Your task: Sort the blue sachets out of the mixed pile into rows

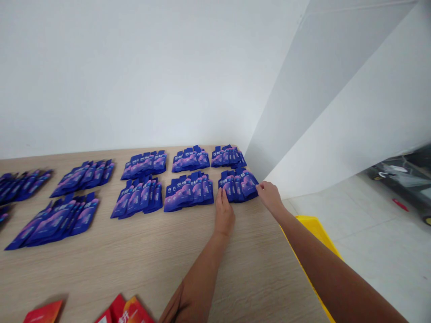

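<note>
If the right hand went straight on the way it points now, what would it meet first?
Most likely the near, rightmost pile of blue pouches: the right hand is at that pile's right edge, though this single view leaves exact contact unclear.

A white wall (134, 67) rises at 12 o'clock behind the wood-toned counter (141, 255). Fanned blue packets (188, 190) spread in two rows toward 9 o'clock. The left grip (225, 215) touches the near-right fan (238, 185) at its 7 o'clock edge; the right grip (270, 195), its 3 o'clock corner. Red packets (117, 307) lie at 7 o'clock, a yellow bin (316, 229) at 4.
</note>
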